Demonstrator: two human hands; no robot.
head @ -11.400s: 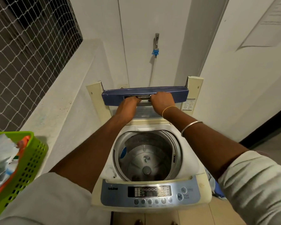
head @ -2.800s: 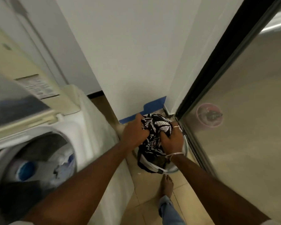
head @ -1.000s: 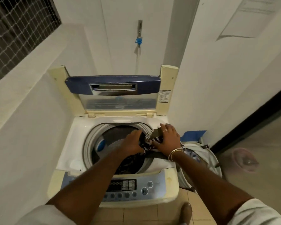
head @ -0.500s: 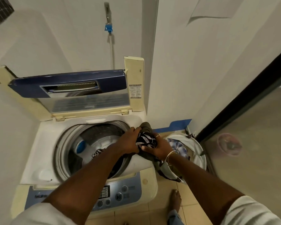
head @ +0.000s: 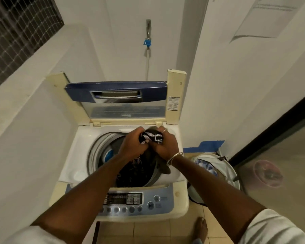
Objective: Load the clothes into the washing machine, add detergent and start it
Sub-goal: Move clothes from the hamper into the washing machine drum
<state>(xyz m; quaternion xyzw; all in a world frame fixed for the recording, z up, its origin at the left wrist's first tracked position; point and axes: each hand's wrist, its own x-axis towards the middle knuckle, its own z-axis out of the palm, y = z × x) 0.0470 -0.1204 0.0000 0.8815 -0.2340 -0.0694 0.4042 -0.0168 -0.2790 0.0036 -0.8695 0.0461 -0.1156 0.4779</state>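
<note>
Gripping a bunched black-and-white patterned garment [head: 152, 137] from either side, the left hand [head: 132, 147] and the right hand [head: 167, 147] both had their fingers curled tightly round the cloth. The wad was probably held so compactly so that nothing trailed over the rim. In the head view the hands hovered together over the far right edge of the drum [head: 102, 152] of the top-loading washing machine [head: 77, 155]. The garment's loose end hung beneath them into the opening, where a dark heap of clothes [head: 136, 173] already lay. Beyond the hands the lid [head: 116, 93] stood folded upright, which kept the mouth clear for dropping things in. On the near side of the wrists the control panel [head: 136, 201] faced the person, within easy reach for starting later. Down to the right of the right hand, on the floor just beside the machine, stood a white laundry hamper [head: 225, 166] with some blue-and-white cloth inside, handy for short trips. No detergent was visible.
</note>
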